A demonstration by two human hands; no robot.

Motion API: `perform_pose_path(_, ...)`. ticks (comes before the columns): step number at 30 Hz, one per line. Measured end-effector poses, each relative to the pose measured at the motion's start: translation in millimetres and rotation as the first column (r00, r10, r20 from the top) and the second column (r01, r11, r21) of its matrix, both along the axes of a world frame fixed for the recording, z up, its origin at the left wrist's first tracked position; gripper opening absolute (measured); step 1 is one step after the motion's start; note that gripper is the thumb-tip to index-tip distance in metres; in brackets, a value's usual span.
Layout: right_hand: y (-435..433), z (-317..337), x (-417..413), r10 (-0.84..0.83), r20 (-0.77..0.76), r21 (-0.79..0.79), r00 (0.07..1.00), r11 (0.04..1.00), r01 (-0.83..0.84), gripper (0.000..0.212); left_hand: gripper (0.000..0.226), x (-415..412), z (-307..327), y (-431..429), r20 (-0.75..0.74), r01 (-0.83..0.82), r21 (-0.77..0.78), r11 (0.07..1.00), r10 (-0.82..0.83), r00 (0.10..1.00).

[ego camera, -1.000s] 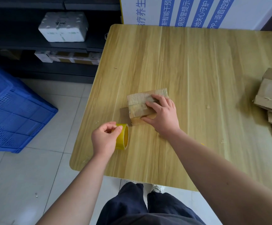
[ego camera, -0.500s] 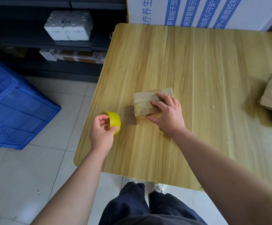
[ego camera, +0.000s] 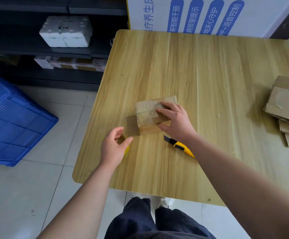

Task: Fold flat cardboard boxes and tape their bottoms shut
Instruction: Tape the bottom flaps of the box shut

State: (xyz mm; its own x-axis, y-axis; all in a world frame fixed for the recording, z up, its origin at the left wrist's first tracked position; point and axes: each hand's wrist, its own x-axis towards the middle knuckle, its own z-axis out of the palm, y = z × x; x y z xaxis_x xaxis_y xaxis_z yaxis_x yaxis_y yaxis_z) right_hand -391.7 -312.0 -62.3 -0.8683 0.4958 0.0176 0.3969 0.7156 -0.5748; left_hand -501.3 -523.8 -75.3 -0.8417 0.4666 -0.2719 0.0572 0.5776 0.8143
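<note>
A small folded cardboard box point(ego camera: 148, 112) stands on the wooden table point(ego camera: 209, 75) with its taped flaps facing up. My right hand point(ego camera: 174, 120) lies flat on the box's near right part, fingers spread and pressing down. Just left of the box, my left hand point(ego camera: 113, 147) holds a yellow tape roll point(ego camera: 126, 149), mostly hidden behind the fingers and resting near the table surface. A flap point(ego camera: 131, 125) sticks out from the box's left side towards the roll.
A yellow utility knife point(ego camera: 179, 146) lies on the table under my right wrist, blade out. A pile of flat cardboard boxes point(ego camera: 286, 107) sits at the table's right edge. A blue plastic crate point(ego camera: 11, 121) stands on the floor left; dark shelves hold a white foam box point(ego camera: 66, 31).
My left hand has brought the tape roll back right and down, close to the box's left flap. The utility knife has come into sight under my right wrist. My right hand stays on the box.
</note>
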Motion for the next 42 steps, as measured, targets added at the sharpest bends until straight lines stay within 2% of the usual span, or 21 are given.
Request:
perform_pose_path(3,3.1,5.9,6.0,-0.036,-0.065,-0.048,0.997,0.998,0.033,0.061,0.064,-1.1,8.8,26.6,-0.025,0.098,0.033,0.995,-0.098,0.995)
perform_pose_path(5,2.2,7.5,11.1,-0.120,-0.083,-0.130,0.989,0.986,0.109,0.065,0.068,-3.2,9.6,40.1,0.016,0.125,0.033,0.992,-0.125,0.992)
perform_pose_path(7,1.3,6.4,16.0,-0.166,0.014,-0.266,0.986,0.950,0.164,0.067,0.062,-4.7,7.5,45.4,0.074,0.148,0.048,0.988,-0.151,0.986)
perform_pose_path(9,0.0,1.7,20.3,-0.130,0.083,-0.350,0.988,0.924,0.151,0.069,0.056,-4.1,5.3,44.5,0.134,0.161,0.068,0.985,-0.169,0.977)
perform_pose_path(15,-2.0,-0.4,18.5,-0.164,0.030,-0.482,0.986,0.862,0.158,0.071,0.046,-5.8,-0.1,48.2,0.290,-0.006,0.142,0.990,-0.036,0.956)
perform_pose_path(19,1.7,-2.4,18.1,-0.228,0.023,-0.614,0.973,0.765,0.193,0.075,0.045,-1.4,6.2,54.8,0.408,-0.060,0.199,0.978,-0.027,0.913)
perform_pose_path(22,10.1,5.5,11.7,-0.380,0.049,-0.737,0.924,0.610,0.290,0.078,0.048,-3.1,12.3,64.5,0.437,-0.130,0.191,0.973,0.034,0.899)
perform_pose_path(24,15.8,14.8,7.3,-0.461,0.090,-0.760,0.883,0.541,0.360,0.070,0.050,-5.4,15.9,71.3,0.414,-0.148,0.168,0.975,0.067,0.908)
perform_pose_path(26,20.0,22.5,5.3,-0.543,0.114,-0.740,0.832,0.513,0.436,0.053,0.050,-6.8,22.7,77.5,0.373,-0.124,0.182,0.975,0.048,0.927)
perform_pose_path(29,27.5,29.9,6.7,-0.680,0.076,-0.760,0.729,0.435,0.484,0.037,0.038,-8.0,37.5,88.8,0.342,-0.135,0.272,0.953,0.035,0.939)
perform_pose_path(32,36.2,35.0,10.4,-0.733,0.026,-0.726,0.680,0.454,0.516,0.026,0.018,-11.0,49.6,101.6,0.334,-0.167,0.331,0.929,0.051,0.941)
perform_pose_path(33,38.4,36.4,11.7,-0.738,0.011,-0.710,0.675,0.469,0.525,0.022,0.018,-11.9,51.1,105.6,0.322,-0.155,0.334,0.930,0.042,0.946)
perform_pose_path(35,41.3,36.9,15.6,-0.741,-0.016,-0.705,0.671,0.484,0.518,0.014,0.034,-14.9,48.7,111.8,0.286,-0.098,0.305,0.947,0.007,0.958)
perform_pose_path(38,44.4,35.1,24.9,-0.698,-0.020,-0.720,0.716,0.507,0.475,0.042,0.057,-15.8,45.5,118.0,0.212,0.012,0.203,0.979,-0.056,0.976)
perform_pose_path(40,47.4,31.8,29.9,-0.651,0.019,-0.656,0.759,0.565,0.501,0.051,0.053,-13.5,43.6,121.2,0.171,0.048,0.171,0.984,-0.078,0.982)
perform_pose_path(42,49.5,29.1,33.9,-0.621,0.046,-0.588,0.782,0.616,0.524,0.049,0.043,-9.1,44.0,123.7,0.140,0.073,0.156,0.985,-0.095,0.986)
